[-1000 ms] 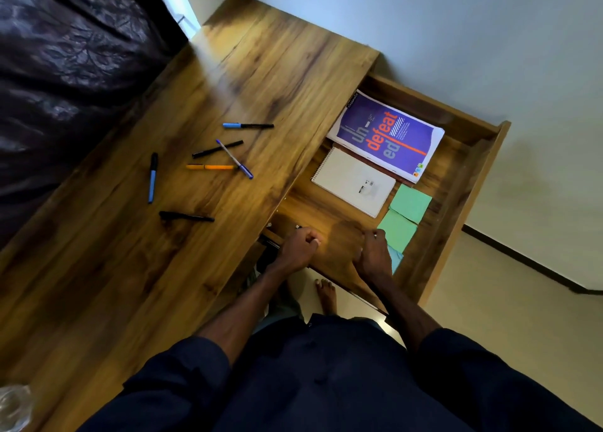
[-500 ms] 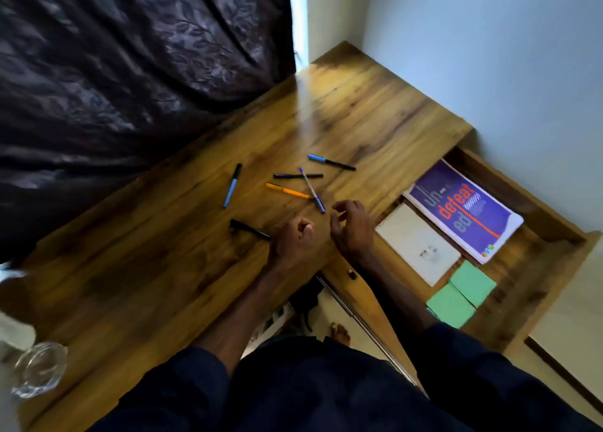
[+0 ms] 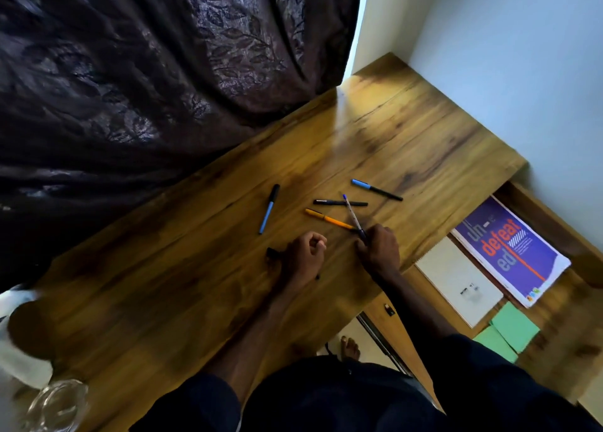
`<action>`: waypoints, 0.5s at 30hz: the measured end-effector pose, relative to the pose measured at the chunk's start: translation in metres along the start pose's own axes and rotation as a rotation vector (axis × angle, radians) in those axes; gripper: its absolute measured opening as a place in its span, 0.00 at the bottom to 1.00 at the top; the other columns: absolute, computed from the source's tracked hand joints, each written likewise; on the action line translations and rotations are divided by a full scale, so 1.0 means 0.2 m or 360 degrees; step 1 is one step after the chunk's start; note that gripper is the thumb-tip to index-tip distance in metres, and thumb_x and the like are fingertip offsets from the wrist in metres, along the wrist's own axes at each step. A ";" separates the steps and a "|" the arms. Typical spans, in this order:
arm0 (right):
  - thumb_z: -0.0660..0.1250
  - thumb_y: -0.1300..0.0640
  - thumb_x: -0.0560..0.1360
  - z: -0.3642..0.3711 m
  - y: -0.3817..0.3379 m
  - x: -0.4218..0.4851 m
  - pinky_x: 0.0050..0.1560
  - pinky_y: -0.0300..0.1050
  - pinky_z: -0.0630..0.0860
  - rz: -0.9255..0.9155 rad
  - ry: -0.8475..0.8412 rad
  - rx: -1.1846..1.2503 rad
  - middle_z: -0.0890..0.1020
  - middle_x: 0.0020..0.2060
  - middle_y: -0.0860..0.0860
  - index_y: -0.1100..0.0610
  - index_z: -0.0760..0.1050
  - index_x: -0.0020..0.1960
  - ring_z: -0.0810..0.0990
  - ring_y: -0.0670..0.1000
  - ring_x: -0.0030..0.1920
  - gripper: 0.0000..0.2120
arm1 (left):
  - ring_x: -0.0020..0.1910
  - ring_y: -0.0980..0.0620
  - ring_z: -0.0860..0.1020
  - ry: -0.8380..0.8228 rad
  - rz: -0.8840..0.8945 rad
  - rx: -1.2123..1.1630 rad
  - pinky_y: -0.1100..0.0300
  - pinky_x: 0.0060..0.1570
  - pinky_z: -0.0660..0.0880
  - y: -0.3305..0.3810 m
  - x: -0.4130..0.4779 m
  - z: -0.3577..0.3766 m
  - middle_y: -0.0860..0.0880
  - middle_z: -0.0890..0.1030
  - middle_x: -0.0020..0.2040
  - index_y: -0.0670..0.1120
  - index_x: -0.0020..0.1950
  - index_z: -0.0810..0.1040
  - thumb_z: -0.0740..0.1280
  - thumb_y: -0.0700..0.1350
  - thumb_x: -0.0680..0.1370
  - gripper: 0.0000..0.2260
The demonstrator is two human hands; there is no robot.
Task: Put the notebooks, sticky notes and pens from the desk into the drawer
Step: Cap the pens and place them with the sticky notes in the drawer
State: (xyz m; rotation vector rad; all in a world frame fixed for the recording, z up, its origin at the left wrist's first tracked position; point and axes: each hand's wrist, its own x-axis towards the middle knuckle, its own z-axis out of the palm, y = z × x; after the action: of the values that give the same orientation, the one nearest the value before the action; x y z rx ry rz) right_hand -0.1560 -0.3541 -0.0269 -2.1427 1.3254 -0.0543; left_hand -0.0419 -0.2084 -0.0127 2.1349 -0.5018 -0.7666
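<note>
Several pens lie on the wooden desk (image 3: 408, 131): a blue-capped one (image 3: 375, 189), a black one (image 3: 339, 202), an orange one (image 3: 328, 218) and a blue one with a black cap (image 3: 269, 208). My right hand (image 3: 380, 252) pinches the near end of a clear pen with a blue tip (image 3: 351, 214), which crosses the black and orange pens. My left hand (image 3: 303, 254) is curled in a fist over another black pen (image 3: 270, 254) that lies flat beneath it. In the open drawer (image 3: 554, 226) lie a purple notebook (image 3: 509, 252), a white spiral notebook (image 3: 456, 281) and green sticky notes (image 3: 514, 325).
A dark patterned curtain (image 3: 146, 89) hangs along the desk's far side. At the desk's near left stand a glass jar (image 3: 55, 405) and a white object (image 3: 19, 343). A pale wall borders the desk and drawer on the right. My bare foot (image 3: 349, 348) shows below the desk edge.
Both hands have left the drawer and come up onto the desk. The right hand has reached the clear blue-tipped pen and pinched its end; the left fist has slid over the near black pen.
</note>
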 end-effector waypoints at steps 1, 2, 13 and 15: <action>0.71 0.54 0.75 0.00 0.00 0.00 0.42 0.44 0.74 0.0001 0.0012 -0.0005 0.76 0.50 0.54 0.57 0.75 0.54 0.74 0.50 0.46 0.11 | 0.45 0.55 0.82 -0.0024 0.0018 0.0030 0.51 0.48 0.82 0.00 0.01 0.00 0.53 0.85 0.47 0.51 0.49 0.81 0.65 0.46 0.78 0.05; 0.70 0.55 0.76 -0.01 -0.01 0.01 0.41 0.44 0.72 -0.0004 0.0027 -0.0003 0.77 0.49 0.54 0.57 0.76 0.53 0.75 0.50 0.46 0.09 | 0.45 0.55 0.82 -0.0037 0.0030 0.0064 0.51 0.48 0.82 0.01 0.02 0.00 0.54 0.85 0.47 0.51 0.49 0.81 0.65 0.46 0.78 0.05; 0.69 0.54 0.78 -0.21 0.12 -0.09 0.43 0.54 0.83 0.0053 0.0221 0.0586 0.82 0.41 0.49 0.55 0.80 0.50 0.82 0.49 0.41 0.05 | 0.59 0.43 0.77 0.0063 -0.0312 0.0378 0.50 0.58 0.74 0.23 0.09 0.05 0.46 0.82 0.58 0.48 0.53 0.80 0.63 0.57 0.79 0.14; 0.69 0.54 0.78 -0.27 0.16 -0.11 0.41 0.49 0.83 -0.0001 0.0219 0.0668 0.83 0.41 0.48 0.53 0.80 0.50 0.83 0.49 0.40 0.04 | 0.63 0.41 0.76 0.0115 -0.0486 0.0251 0.47 0.63 0.73 0.26 0.16 0.11 0.43 0.80 0.61 0.45 0.58 0.80 0.63 0.64 0.76 0.24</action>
State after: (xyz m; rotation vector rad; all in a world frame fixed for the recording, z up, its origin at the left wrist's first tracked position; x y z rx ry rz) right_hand -0.2110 -0.3708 0.0064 -1.8066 1.2584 -0.4474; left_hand -0.0376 -0.2716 0.0059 2.4112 -0.2047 -0.8354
